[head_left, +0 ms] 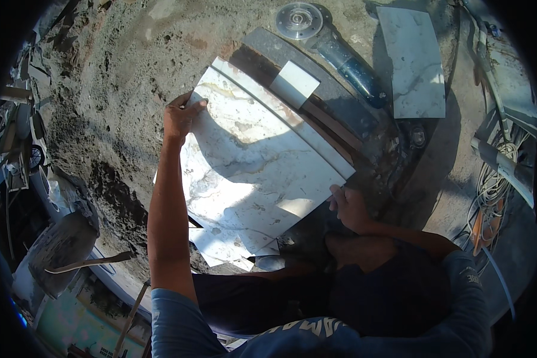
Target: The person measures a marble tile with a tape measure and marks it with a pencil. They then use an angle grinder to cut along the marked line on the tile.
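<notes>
A large white marble-patterned tile (250, 173) lies slanted in front of me, partly in shadow. My left hand (182, 117) grips its left edge, thumb on top and fingers beneath. At its right corner, my right hand (348, 206) has its fingers curled against the edge. A narrow strip (274, 113) of the same material runs along the tile's far edge. Just beyond sits a small white tile piece (295, 85) on dark boards (328, 122). Smaller white offcuts (221, 246) show below the big tile's near side.
An angle grinder (349, 62) lies on the ground past the boards, its disc at the far end. Right of it rests a white tile strip (414, 68). Coiled cable (496, 179) is at far right. At left are a stained container (65, 250) and a curved wooden stick (89, 262).
</notes>
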The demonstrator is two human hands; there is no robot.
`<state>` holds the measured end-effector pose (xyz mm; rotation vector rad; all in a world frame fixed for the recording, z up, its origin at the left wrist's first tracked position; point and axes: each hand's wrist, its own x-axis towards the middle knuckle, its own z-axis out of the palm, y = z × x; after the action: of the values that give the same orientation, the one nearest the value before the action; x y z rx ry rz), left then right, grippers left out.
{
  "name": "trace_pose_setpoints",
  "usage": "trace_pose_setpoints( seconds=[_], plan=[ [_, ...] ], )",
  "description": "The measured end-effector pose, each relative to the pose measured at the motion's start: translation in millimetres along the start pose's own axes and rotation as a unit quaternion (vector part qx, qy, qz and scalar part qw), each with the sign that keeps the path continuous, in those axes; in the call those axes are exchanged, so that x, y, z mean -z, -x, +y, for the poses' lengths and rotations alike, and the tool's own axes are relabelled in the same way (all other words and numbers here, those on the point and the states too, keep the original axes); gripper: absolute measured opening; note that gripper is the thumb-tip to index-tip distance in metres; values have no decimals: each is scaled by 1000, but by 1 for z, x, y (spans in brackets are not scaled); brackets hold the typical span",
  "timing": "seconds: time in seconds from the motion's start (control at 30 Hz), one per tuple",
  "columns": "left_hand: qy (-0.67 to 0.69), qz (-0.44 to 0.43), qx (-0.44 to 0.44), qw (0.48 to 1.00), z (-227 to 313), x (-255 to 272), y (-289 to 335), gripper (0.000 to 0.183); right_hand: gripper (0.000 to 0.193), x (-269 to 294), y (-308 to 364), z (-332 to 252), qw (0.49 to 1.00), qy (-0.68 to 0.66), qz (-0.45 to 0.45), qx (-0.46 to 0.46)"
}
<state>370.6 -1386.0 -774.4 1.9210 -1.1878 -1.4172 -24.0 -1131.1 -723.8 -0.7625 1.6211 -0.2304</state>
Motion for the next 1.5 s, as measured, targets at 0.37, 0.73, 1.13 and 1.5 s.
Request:
trace_pose_setpoints(
  seconds=[0.37,0.73,1.13,1.5],
  plan=[
    [-419,264,-204,844,-15,-11,5,43,48,3,-3,-6,999,-41,-7,-30],
    [-411,52,-257,873,13,-97,102,105,47,5,2,-8,997,-60,5,-47],
    [-420,-14,-53,906,53,-176,175,108,47,-8,-3,8,994,-18,102,32],
    [-404,-36,21,914,74,-170,172,107,46,77,56,21,920,154,314,177]
  ],
)
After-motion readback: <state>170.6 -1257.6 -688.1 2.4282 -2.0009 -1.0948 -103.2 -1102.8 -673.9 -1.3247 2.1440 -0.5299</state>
